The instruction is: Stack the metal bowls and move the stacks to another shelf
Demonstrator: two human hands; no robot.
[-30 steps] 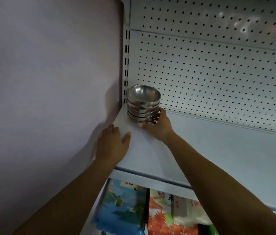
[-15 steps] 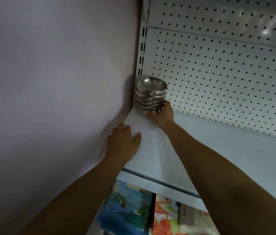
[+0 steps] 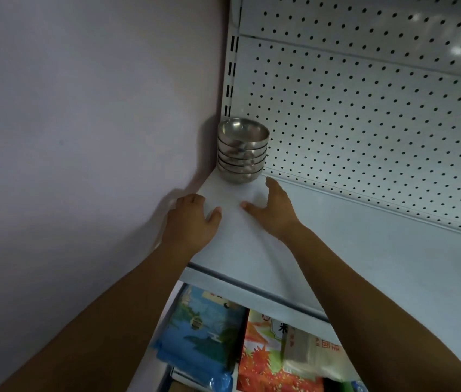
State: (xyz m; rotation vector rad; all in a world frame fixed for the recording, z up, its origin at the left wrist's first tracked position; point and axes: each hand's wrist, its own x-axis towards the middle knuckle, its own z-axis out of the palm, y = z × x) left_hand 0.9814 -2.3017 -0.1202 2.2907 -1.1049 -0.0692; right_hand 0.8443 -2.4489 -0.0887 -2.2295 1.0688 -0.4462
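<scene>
Wall (image 3: 82,137) adjoins the shelf (image 3: 365,264) on its left side. Left hand (image 3: 191,222) rests on the shelf's left edge: thumb splayed on top, fingertips hidden, grip holding nothing. Stack of metal bowls (image 3: 242,149) stands upright in the shelf's rear left corner, against the pegboard (image 3: 365,123). Right hand (image 3: 276,210) lies on the shelf near the stack, apart from it, grip spread. Under the shelf: blue packet (image 3: 201,335) with landscape print; orange packet (image 3: 277,360) with maple leaves. Chinese lettering is too blurred to read.
</scene>
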